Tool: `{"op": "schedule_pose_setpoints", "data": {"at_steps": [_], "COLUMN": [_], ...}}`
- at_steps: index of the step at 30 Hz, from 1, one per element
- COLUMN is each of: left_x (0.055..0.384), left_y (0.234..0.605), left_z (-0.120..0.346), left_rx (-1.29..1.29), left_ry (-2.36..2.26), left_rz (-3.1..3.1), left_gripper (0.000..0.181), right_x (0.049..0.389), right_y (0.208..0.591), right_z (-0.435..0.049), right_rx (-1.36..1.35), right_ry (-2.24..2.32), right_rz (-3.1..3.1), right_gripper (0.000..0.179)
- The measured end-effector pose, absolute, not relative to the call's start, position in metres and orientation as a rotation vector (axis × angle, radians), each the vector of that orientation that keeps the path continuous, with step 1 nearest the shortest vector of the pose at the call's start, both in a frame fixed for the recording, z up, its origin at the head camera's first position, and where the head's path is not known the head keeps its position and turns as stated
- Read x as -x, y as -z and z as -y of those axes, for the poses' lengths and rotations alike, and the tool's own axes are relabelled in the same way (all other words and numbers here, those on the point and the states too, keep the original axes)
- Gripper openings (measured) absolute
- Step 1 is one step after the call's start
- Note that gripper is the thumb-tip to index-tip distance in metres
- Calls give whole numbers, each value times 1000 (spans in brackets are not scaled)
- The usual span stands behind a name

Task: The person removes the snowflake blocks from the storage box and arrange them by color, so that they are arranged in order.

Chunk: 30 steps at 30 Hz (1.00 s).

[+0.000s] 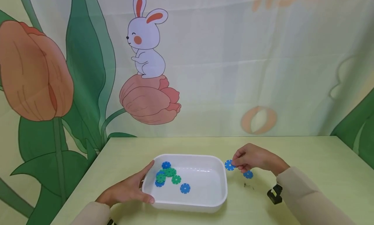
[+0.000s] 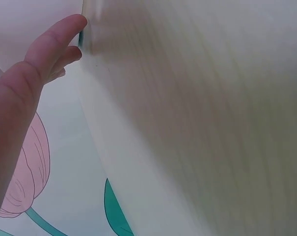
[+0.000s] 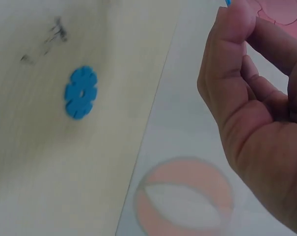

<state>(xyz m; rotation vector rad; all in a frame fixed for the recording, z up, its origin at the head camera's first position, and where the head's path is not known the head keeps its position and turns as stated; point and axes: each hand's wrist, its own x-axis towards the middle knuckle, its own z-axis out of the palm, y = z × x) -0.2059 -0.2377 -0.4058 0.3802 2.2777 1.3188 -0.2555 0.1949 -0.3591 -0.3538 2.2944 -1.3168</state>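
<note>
A white rectangular tray [image 1: 201, 204] holds several blue and green notched plastic discs, among them a blue disc [image 1: 185, 188] and a green disc [image 1: 176, 179]. At its left end my left hand [image 1: 131, 189] grips the tray, thumb by the front corner and fingers along the far side. Just beyond the right rim, my right hand [image 1: 248, 158] pinches a blue notched disc [image 1: 229, 165] between thumb and fingers. Another blue disc [image 3: 81, 92] lies on the table below that hand. Only a sliver of the pinched disc shows in the right wrist view.
The pale yellow table [image 1: 315, 176] ends at a printed cloth backdrop [image 1: 210, 72] with a rabbit and tulips. Small dark marks [image 3: 57, 32] show on the table near the loose disc. A black band [image 1: 274, 194] hangs by the right sleeve.
</note>
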Motion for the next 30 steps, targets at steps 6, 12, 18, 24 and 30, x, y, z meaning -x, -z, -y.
{"op": "schedule_pose_setpoints", "data": {"at_steps": [6,12,18,24,30], "left_x": [205,203,204,204,204], "left_y": [403,403,404,405,407], "left_z": [233,233,232,233,234], "left_rx": [-361,-339,-351,-372,-368], "left_ry": [-1312,-1307,-1308,-1319,-1331], "left_rz": [-2283,-2292,-2292,-2286,-2283], "left_gripper": [117,117,117,118,118], "right_x": [255,252,247,243,243], "right_y": [365,375,384,392,404], "right_z": [-215,-234,-257,-275,-286], "right_rx": [330,321,276,193,126], "right_ry": [1345,1382,1380,1357,1370], "right_rz": [-2283,-2256,-2272,-2320,-2319], "right_gripper": [15,17,18,16,15]}}
